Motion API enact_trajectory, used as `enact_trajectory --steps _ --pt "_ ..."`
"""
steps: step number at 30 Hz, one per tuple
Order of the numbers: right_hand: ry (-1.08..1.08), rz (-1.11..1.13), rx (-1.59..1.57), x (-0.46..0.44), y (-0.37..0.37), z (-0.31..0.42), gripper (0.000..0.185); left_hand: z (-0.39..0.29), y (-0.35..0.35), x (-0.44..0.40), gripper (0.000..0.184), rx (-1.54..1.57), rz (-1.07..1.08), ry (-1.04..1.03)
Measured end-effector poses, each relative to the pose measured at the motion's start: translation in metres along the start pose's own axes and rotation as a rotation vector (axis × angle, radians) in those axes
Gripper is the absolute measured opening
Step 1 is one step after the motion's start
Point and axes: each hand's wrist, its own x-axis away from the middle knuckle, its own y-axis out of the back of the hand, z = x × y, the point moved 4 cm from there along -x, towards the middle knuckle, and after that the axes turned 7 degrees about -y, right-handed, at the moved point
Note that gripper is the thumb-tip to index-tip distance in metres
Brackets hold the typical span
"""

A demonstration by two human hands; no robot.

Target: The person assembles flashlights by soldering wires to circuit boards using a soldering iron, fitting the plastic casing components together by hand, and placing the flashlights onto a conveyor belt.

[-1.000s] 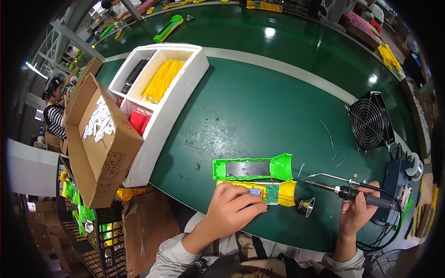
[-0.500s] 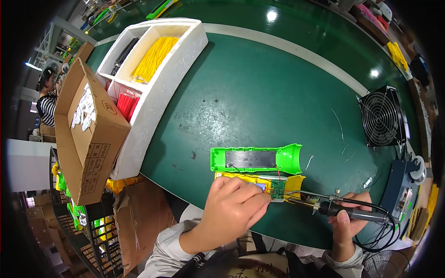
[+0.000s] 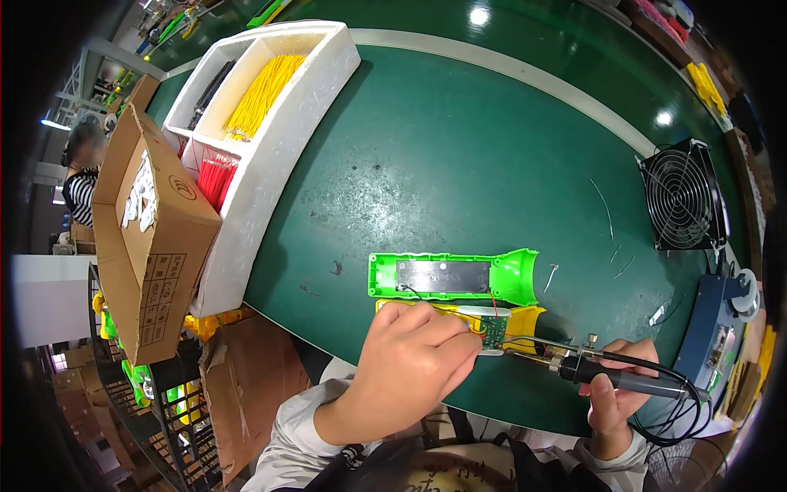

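Observation:
My right hand (image 3: 619,392) grips a soldering iron (image 3: 602,374) with a thin metal feed tube clamped alongside it. Its tip reaches the right edge of a small green circuit board (image 3: 493,330), which sits in a yellow plastic housing half (image 3: 525,318). Over the left part of that housing is my left hand (image 3: 414,365), fingertips pinched at the board's left side; what they hold is hidden. Just beyond lies a green housing half (image 3: 515,275) holding a black battery block (image 3: 443,277). A red wire (image 3: 493,303) and a black wire run from it toward the board.
A white foam box (image 3: 270,164) at the left holds yellow, red and black wires, beside a cardboard box (image 3: 168,262) of white pieces. To the right stand a black fan (image 3: 679,197) and a blue soldering unit (image 3: 703,336) with a solder spool. Wire scraps lie nearby.
The view has shifted slightly. A yellow wire now shows by my left fingertips where a blue part was visible. Both hands stay in nearly the same place, the iron's tip still at the board.

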Motion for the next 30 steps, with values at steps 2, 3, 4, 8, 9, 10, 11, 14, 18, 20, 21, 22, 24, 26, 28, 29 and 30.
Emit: enact_trajectory --steps 2,3,4,8,9,10,11,14,18,20,21,22,24,26,28,29,30 --pt "0.011 -0.008 0.010 0.0005 -0.0002 0.0004 0.027 -0.0003 0.0008 -0.0011 0.018 -0.001 0.010 0.001" --pt "0.003 -0.008 0.008 0.0004 -0.0002 0.0005 0.026 -0.0005 0.0012 -0.0016 0.018 -0.002 0.014 0.002" --pt "-0.005 -0.009 0.006 0.0002 -0.0001 0.0011 0.026 -0.0006 0.0015 -0.0019 0.018 -0.004 0.021 0.003" --pt "-0.020 -0.010 -0.007 -0.0010 -0.0018 0.0013 0.026 -0.0005 0.0017 -0.0033 0.017 -0.013 0.041 0.003" --pt "-0.021 -0.012 -0.008 -0.0013 -0.0022 0.0016 0.026 -0.0005 0.0016 -0.0037 0.017 -0.014 0.045 0.003" --pt "-0.023 -0.013 -0.008 -0.0015 -0.0027 0.0018 0.026 -0.0004 0.0015 -0.0040 0.016 -0.016 0.047 0.005" --pt "-0.024 -0.015 -0.008 -0.0017 -0.0029 0.0018 0.026 -0.0004 0.0015 -0.0043 0.016 -0.018 0.049 0.006" --pt "-0.001 -0.027 -0.004 -0.0015 -0.0028 0.0010 0.026 -0.0002 0.0017 -0.0051 0.015 -0.023 0.056 0.011" --pt "-0.011 -0.019 -0.001 -0.0019 -0.0031 0.0015 0.027 0.0010 -0.0008 -0.0037 0.012 0.007 0.029 -0.027" --pt "-0.008 -0.016 0.009 -0.0017 -0.0032 0.0012 0.027 0.0011 -0.0008 -0.0036 0.012 0.006 0.031 -0.024" --pt "-0.003 -0.017 0.013 -0.0018 -0.0036 0.0016 0.027 0.0011 -0.0008 -0.0035 0.011 0.005 0.032 -0.022" --pt "0.003 -0.018 0.017 -0.0023 -0.0044 0.0023 0.027 0.0008 -0.0002 -0.0040 0.012 -0.005 0.039 -0.010" --pt "0.007 -0.014 0.021 -0.0028 -0.0050 0.0028 0.027 -0.0001 0.0015 -0.0054 0.014 -0.026 0.054 0.015" --pt "0.005 -0.003 0.019 -0.0029 -0.0046 0.0028 0.026 0.0001 0.0014 -0.0053 0.015 -0.023 0.051 0.015" --pt "0.023 0.003 0.038 -0.0024 -0.0042 0.0037 0.026 0.0003 0.0011 -0.0052 0.015 -0.021 0.047 0.015" --pt "0.032 0.006 0.048 -0.0023 -0.0040 0.0042 0.025 0.0005 0.0009 -0.0052 0.014 -0.020 0.043 0.014" --pt "0.034 0.004 0.047 -0.0018 -0.0036 0.0044 0.025 0.0006 0.0007 -0.0051 0.014 -0.019 0.040 0.014"
